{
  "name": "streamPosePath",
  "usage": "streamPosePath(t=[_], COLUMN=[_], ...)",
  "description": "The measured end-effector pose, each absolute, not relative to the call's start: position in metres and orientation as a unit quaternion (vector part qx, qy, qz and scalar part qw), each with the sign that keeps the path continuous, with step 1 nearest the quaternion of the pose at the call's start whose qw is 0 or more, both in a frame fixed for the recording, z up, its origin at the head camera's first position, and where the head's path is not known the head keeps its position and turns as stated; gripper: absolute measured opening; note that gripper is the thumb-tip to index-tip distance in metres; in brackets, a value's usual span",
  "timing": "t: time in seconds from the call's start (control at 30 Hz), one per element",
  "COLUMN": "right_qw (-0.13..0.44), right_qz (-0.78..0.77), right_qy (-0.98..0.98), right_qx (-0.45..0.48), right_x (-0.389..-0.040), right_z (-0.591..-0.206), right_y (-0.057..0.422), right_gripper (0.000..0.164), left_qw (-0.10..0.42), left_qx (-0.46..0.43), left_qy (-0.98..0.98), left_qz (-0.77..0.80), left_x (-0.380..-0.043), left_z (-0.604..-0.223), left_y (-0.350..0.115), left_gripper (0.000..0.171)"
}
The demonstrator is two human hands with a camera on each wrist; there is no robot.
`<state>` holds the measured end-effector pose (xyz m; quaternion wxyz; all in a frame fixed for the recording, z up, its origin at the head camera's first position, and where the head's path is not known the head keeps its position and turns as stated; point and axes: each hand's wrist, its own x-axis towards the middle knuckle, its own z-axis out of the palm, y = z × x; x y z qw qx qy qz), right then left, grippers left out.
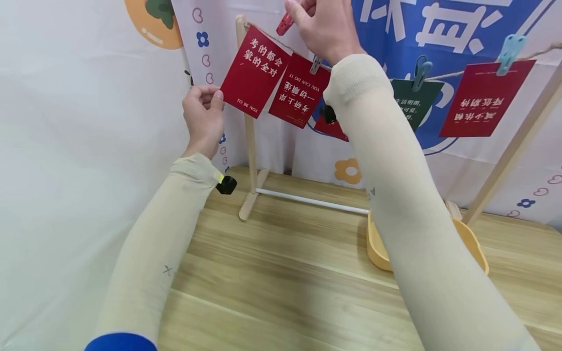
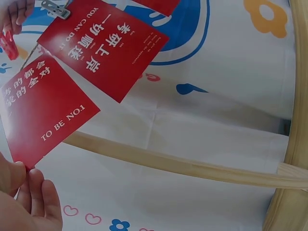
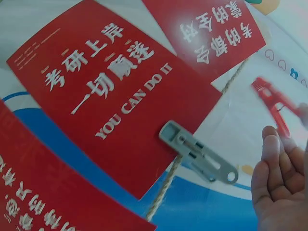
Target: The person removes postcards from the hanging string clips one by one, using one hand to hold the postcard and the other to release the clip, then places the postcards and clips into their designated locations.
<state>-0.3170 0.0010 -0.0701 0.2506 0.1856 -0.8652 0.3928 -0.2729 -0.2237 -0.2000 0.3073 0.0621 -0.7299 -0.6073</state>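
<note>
Two hands are raised at the string [image 1: 452, 74]. By the left hand [image 1: 203, 114], the NO.1 card [image 1: 256, 73] is pinched by its lower left corner between thumb and fingers; its top edge is set along the string, near the left post [image 1: 251, 156]. By the right hand [image 1: 327, 29], a red clip [image 1: 285, 24] is gripped near the string, apart from that card. Just beside, the YOU CAN DO IT card [image 1: 296, 92] is hung upside down by a grey clip [image 1: 315, 64]. Farther right, a green card [image 1: 417, 100] is held by a teal clip [image 1: 422, 73], and a red card [image 1: 487, 97] by a light blue clip [image 1: 511, 53]. On the desk [image 1: 285, 273], a yellow basket [image 1: 379, 258] is partly covered by the right sleeve [image 1: 395, 161].
</note>
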Motion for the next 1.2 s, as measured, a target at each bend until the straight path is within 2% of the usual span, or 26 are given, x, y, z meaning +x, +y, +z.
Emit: streamPosePath(t=[0.27,1.2], right_qw=[0.257,0.295], right_qz=[0.402,0.332], right_qy=[-0.856,-0.864], right_qx=[0.196,0.238], right_x=[-0.322,-0.311], right_z=[-0.071,-0.087], right_y=[0.012,0.036], right_gripper=[0.034,0.043], left_qw=[0.313,0.316], left_qx=[0.061,0.063], left_qy=[-0.721,-0.697], left_qz=[-0.616,-0.641], left_x=[-0.275,-0.266], left_z=[-0.202,-0.210], left_y=[-0.226,-0.235], left_gripper=[0.022,0.024])
